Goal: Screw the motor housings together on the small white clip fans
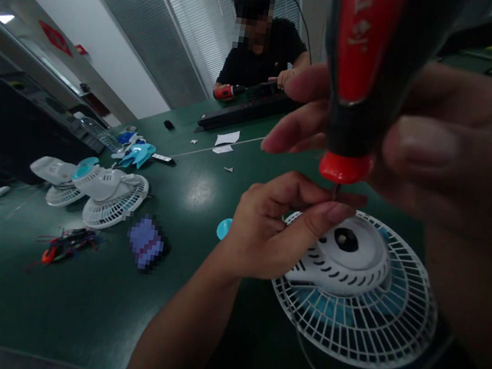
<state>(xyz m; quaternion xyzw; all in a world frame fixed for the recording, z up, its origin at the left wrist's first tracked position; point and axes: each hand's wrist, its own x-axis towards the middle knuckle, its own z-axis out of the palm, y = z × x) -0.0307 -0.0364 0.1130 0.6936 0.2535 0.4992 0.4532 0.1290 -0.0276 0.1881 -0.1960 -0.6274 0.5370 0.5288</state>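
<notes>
A red and black screwdriver [353, 102] is upright, close to the camera, with my right hand [447, 140] closed around its handle. Below it, my left hand [279, 226] pinches at the thin shaft or tip of the screwdriver; whether a screw is between those fingers is too small to tell. Just under my left hand, a white fan [355, 287] lies face down on the green table, its round grille spread out and blue blades showing through. A dark opening shows in the fan's rear housing. My left hand covers part of that housing.
More white fan parts [110, 195] lie at the left of the table [177, 334]. A bundle of wires [70, 244], a blurred-out phone-like item [146, 242] and a light-blue round piece [223, 228] are nearer. Across the table, a person [264, 45] handles a long black bar [243, 107].
</notes>
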